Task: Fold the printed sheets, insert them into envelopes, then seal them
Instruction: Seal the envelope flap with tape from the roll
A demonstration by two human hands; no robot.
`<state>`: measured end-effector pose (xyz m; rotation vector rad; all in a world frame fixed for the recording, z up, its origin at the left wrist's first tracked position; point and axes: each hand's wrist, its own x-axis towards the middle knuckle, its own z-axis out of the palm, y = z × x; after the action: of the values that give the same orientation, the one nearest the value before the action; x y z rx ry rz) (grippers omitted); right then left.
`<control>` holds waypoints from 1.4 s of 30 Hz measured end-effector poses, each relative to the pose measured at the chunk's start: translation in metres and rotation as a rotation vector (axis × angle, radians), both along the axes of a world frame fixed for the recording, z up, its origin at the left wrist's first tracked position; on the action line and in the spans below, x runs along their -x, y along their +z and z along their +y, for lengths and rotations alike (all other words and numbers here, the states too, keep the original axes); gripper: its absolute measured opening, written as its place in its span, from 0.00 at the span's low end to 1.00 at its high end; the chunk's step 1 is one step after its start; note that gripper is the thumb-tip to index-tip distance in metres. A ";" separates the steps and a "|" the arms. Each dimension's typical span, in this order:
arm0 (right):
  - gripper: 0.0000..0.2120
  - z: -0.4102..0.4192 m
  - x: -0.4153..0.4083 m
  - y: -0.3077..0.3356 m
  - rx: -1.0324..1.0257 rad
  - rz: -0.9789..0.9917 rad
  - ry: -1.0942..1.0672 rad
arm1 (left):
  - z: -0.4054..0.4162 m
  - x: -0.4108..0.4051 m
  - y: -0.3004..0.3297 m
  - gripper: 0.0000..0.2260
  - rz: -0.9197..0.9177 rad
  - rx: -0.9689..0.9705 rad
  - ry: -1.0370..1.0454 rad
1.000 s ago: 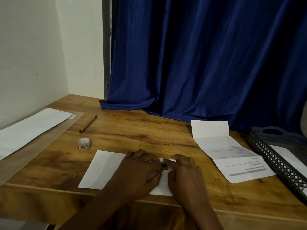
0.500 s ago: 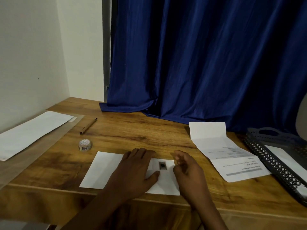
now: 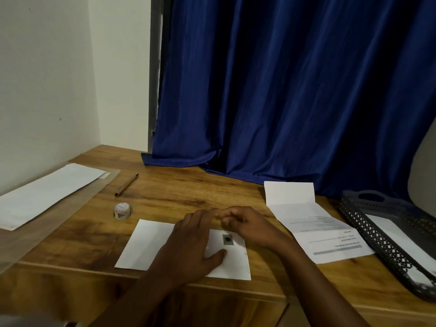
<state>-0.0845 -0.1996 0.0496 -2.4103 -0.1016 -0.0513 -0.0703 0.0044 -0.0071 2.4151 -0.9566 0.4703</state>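
A white envelope lies flat near the table's front edge, with a small dark stamp-like sticker on its right part. My left hand rests flat on the envelope's middle, fingers straight and thumb spread. My right hand hovers over the envelope's far right corner with its fingers curled; nothing shows in them. A printed sheet, creased into thirds and partly unfolded, lies to the right.
A small roll of stickers and a brown pen lie at the left. White envelopes rest on a clear sleeve at the far left. A dark perforated tray holding paper stands at the right. A blue curtain hangs behind.
Both hands pressed on the sticker a second ago. My right hand has since lifted off and drawn back with curled fingers, uncovering the sticker; my left hand stays on the envelope.
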 end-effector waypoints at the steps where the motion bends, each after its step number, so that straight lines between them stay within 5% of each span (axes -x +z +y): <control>1: 0.12 0.006 -0.005 0.002 0.039 0.020 0.041 | 0.000 0.000 0.000 0.42 -0.002 0.003 0.003; 9: 0.12 0.036 -0.036 0.015 0.271 0.152 0.187 | 0.000 0.004 0.005 0.44 -0.023 0.092 -0.013; 11: 0.03 0.037 -0.039 0.019 0.251 0.142 0.210 | 0.001 0.005 0.005 0.43 -0.036 0.097 -0.021; 18: 0.15 0.009 -0.019 0.024 0.044 0.223 0.216 | 0.003 0.011 0.017 0.30 -0.233 0.205 -0.013; 21: 0.18 -0.015 0.005 0.025 -0.059 0.232 0.082 | 0.005 0.010 0.017 0.24 -0.256 0.315 -0.043; 26: 0.09 -0.069 0.058 0.047 -0.246 0.129 -0.138 | -0.009 0.008 0.023 0.27 -0.101 0.334 -0.036; 33: 0.09 -0.184 0.132 0.105 -0.209 -0.134 -0.545 | -0.063 0.003 0.016 0.31 0.130 -0.091 -0.157; 42: 0.12 -0.324 0.187 0.120 -0.116 -0.327 -0.995 | -0.100 0.005 0.001 0.39 0.163 -0.303 -0.158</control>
<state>-0.2715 -0.5237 0.1698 -2.0844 0.9216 -0.8685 -0.0757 -0.0957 -0.0066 2.5657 -1.2065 0.0728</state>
